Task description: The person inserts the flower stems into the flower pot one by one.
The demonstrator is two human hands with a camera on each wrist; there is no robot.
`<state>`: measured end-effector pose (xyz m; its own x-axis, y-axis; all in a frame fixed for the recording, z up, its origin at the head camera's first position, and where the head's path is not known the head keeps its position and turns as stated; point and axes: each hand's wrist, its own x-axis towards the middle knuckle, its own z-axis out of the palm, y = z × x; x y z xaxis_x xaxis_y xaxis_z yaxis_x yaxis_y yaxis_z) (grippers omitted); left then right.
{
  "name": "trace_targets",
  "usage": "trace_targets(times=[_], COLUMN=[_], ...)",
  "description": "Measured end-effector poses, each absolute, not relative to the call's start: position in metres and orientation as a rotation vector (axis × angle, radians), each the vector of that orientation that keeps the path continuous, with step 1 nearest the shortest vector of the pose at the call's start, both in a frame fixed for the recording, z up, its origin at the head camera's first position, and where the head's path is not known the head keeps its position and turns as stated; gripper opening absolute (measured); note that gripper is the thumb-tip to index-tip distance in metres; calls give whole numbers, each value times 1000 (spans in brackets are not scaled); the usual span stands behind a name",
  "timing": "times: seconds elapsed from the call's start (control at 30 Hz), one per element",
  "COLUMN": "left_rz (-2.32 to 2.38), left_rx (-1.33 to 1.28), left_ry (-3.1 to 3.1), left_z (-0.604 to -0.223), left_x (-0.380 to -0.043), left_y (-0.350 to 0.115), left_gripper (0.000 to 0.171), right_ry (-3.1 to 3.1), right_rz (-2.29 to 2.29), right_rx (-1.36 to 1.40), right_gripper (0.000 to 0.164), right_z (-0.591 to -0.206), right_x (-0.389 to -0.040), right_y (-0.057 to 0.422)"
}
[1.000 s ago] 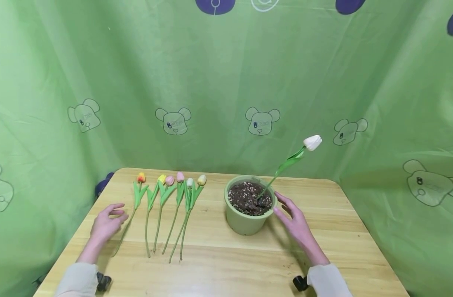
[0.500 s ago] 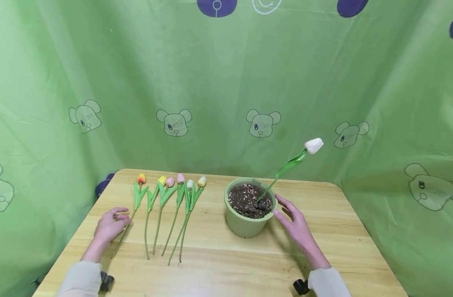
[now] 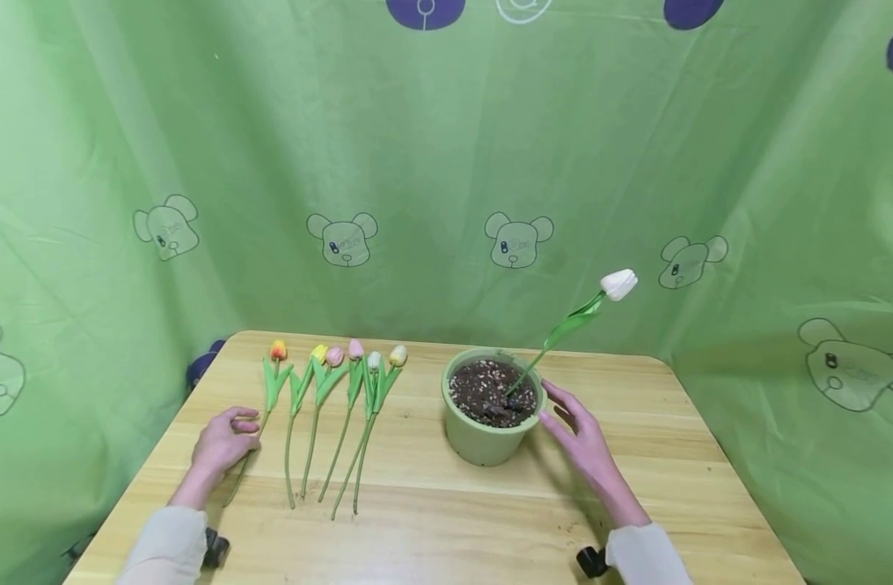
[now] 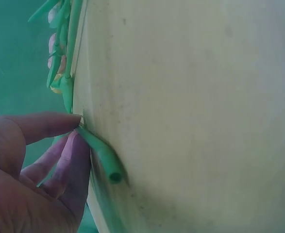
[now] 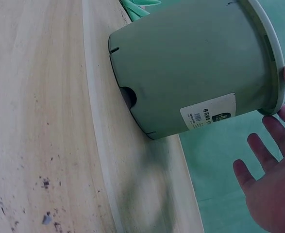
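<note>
My left hand (image 3: 225, 443) pinches the stem of the orange-red tulip (image 3: 273, 386), which lies leftmost in a row on the table. In the left wrist view, thumb and fingers meet on the green stem (image 4: 102, 153), its hollow cut end poking out below. At the right, my right hand (image 3: 588, 447) touches the rim of a light green flowerpot (image 3: 483, 443) with its fingers spread and relaxed. A white tulip (image 3: 618, 284) leans to the right out of the dark soil (image 3: 483, 390) in that pot. The pot's label (image 5: 209, 111) shows in the right wrist view.
Beside the orange-red tulip lie several more, among them a yellow tulip (image 3: 319, 353), a pink tulip (image 3: 355, 349) and a cream tulip (image 3: 398, 355); some stems cross. Soil crumbs (image 5: 46, 183) dot the wooden table (image 3: 431, 528). A green curtain (image 3: 431, 146) surrounds it.
My left hand has moved right onto the orange-red tulip's stem and now pinches it. The right hand stays at the pot's rim; the pot and white tulip look unmoved.
</note>
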<state>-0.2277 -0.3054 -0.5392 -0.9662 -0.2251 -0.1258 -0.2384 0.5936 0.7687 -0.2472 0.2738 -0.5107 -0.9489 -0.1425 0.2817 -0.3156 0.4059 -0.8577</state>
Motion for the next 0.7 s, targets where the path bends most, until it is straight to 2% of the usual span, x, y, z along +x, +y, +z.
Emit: trace_targets(times=[0.7], left_rz=[1583], left_rx=[-495], left_ry=[2630], left_z=[-540], left_x=[-230], left_y=[-308], left_gripper=[52], right_ry=[-2471], right_rz=[1605], right_rx=[412], right_gripper=[55], right_z=[-511], right_x=[-249], right_y=[274])
